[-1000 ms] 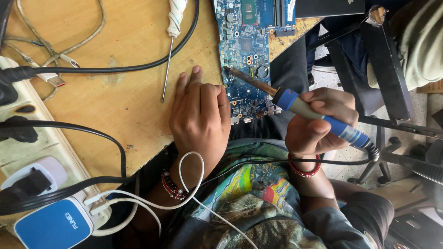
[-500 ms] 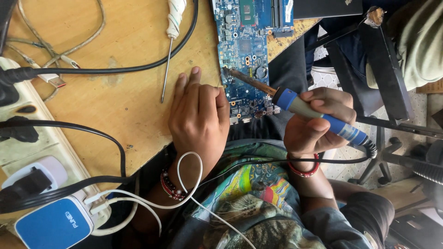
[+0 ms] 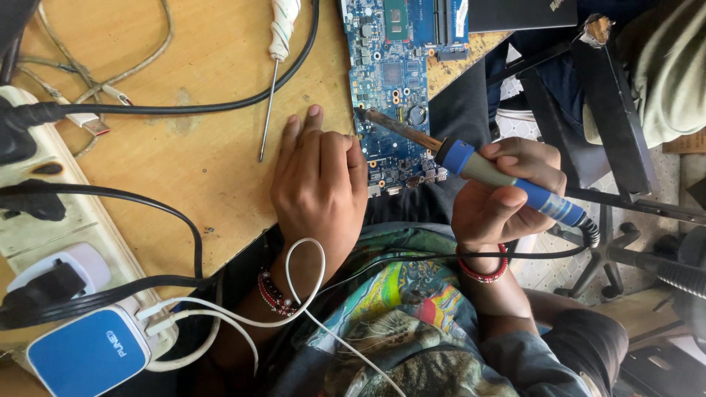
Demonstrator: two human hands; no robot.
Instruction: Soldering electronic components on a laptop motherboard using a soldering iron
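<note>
The person sits at a wooden table point(image 3: 169, 169), and both hands work at its near edge.

**Right hand.** The right hand point(image 3: 500, 192) is closed around the blue grip of a soldering iron point(image 3: 471, 163), fingers wrapped over the barrel and thumb underneath. The iron lies at a shallow slant, its dark metal shaft running up and left from the hand. The tip rests on, or just above, the circuit board; which of the two cannot be told from this view. A black cord leaves the rear end of the handle and loops back under the wrist. A red beaded bracelet point(image 3: 482, 270) circles that wrist.

**Left hand.** The left hand point(image 3: 318, 184) lies palm down, fingers extended and held close together. It rests on the table edge with its outer fingers over the left margin of the board. A beaded bracelet point(image 3: 273, 292) sits on this wrist too.

**Circuit board.** The blue circuit board point(image 3: 393, 66) lies at the table's right edge, running from the far edge down toward the person, its lower end between the two hands.

**Surroundings.**
- A screwdriver point(image 3: 273, 70) with a white handle lies on the table just left of the board, shaft pointing toward the left hand.
- A black cable point(image 3: 198, 109) crosses the table beyond the left hand.
- A white power strip point(image 3: 51, 220) runs along the table's left edge, with plugs seated in it.
- A blue and white charger point(image 3: 88, 351) sits at the near left corner; white leads point(image 3: 294, 294) run from it across the left wrist.
</note>
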